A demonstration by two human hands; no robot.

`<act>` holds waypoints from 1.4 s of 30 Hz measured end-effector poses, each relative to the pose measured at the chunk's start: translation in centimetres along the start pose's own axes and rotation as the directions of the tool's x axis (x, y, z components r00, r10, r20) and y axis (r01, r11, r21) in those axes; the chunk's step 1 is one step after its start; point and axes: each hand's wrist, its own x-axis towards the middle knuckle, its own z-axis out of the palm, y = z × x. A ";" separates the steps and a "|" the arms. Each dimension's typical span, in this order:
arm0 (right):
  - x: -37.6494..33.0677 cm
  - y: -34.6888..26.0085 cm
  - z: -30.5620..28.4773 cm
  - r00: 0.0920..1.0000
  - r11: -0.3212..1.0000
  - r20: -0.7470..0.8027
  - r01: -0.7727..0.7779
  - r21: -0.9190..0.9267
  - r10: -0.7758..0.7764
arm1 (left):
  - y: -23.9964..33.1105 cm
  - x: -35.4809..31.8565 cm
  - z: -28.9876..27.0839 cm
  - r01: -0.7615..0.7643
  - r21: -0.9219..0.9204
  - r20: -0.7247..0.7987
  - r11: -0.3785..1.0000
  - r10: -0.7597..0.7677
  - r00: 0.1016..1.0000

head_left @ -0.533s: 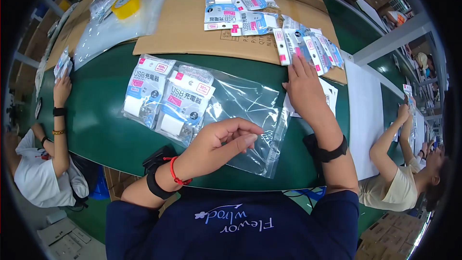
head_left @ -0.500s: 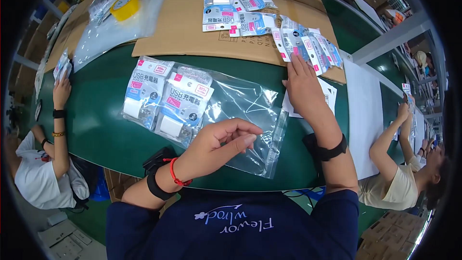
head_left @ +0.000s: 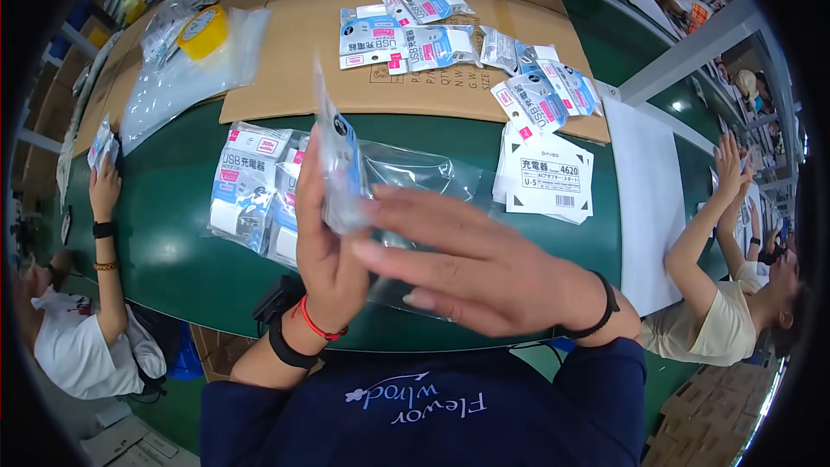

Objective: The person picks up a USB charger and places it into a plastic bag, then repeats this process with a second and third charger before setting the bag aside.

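Observation:
My left hand (head_left: 328, 272) is closed on a flat charger pack (head_left: 344, 156), held upright and edge-on above the table. My right hand (head_left: 475, 259) has its fingers stretched out and somewhat blurred, with the fingertips at the pack's lower edge. Behind my hands lies a large clear plastic bag (head_left: 415, 164) on the green table. Two white and blue charger packs, one of them a left pack (head_left: 246, 182), lie at the bag's left part. My left hand and the held pack partly cover the second pack (head_left: 285, 207).
Several more charger packs (head_left: 445, 47) lie on a cardboard sheet (head_left: 294, 60). Printed white labels (head_left: 549, 177) are stacked at the right. Yellow tape (head_left: 203, 32) sits on clear plastic bags (head_left: 186, 78). A grey post (head_left: 692, 52) stands at the right; people work on both sides.
My right hand has come back from the packs on the cardboard toward my left hand. A charger pack from there is now in my left hand, which has turned upright. The labels are uncovered.

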 end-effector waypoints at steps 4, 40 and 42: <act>1.5 3.3 -2.1 0.985 0.974 -0.175 -0.035 -0.224 -0.005 | -0.2 0.8 -0.4 0.256 -0.710 0.001 0.656 -0.362 0.932; 2.2 8.2 -6.3 0.825 0.838 -0.155 -0.542 0.058 0.544 | -0.2 1.8 -1.5 -0.394 0.146 0.027 0.907 0.395 0.919; 1.1 5.9 -5.6 0.841 0.843 -0.093 -0.521 0.134 0.534 | 0.1 2.0 -1.3 -0.430 0.344 0.059 0.835 0.438 0.897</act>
